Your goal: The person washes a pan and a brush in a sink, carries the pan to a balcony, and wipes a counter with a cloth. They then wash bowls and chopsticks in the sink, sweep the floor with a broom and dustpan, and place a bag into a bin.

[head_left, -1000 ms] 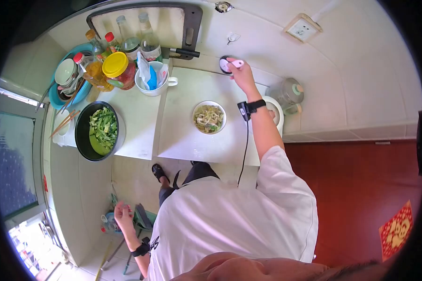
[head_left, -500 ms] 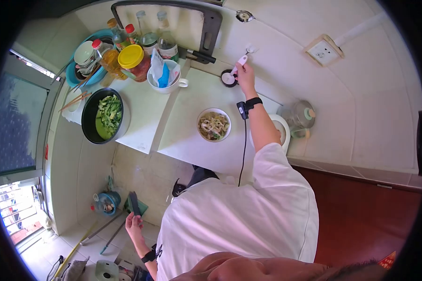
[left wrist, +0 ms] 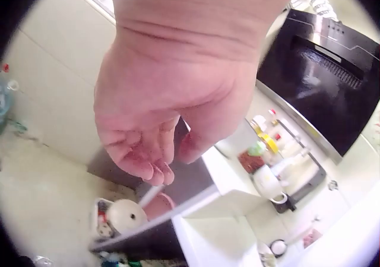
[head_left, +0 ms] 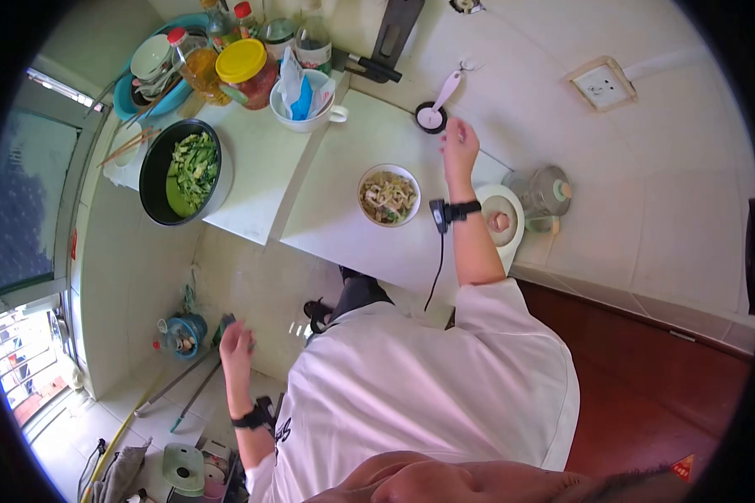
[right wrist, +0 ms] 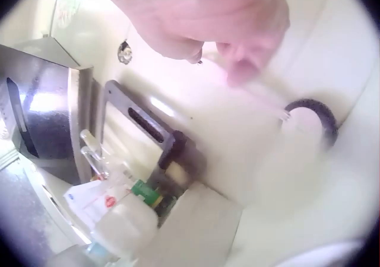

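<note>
Pink spoon (head_left: 441, 94) just beyond right hand (head_left: 459, 149)

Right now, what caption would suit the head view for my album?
Right hand open beside a pink spoon hung over a small black dish, noodle bowl nearby.

Bare tabletop (head_left: 344, 159) lies open between the white mug (head_left: 304, 107) at left and the bowl of food (head_left: 388, 196). At the far wall, the small dish with its pink spoon (head_left: 432, 115) blocks the corner; the right hand (head_left: 459, 149) hovers just beside it. To the right, a jar (head_left: 544, 194) and a white pot (head_left: 503, 220) crowd the tabletop's end.
</note>
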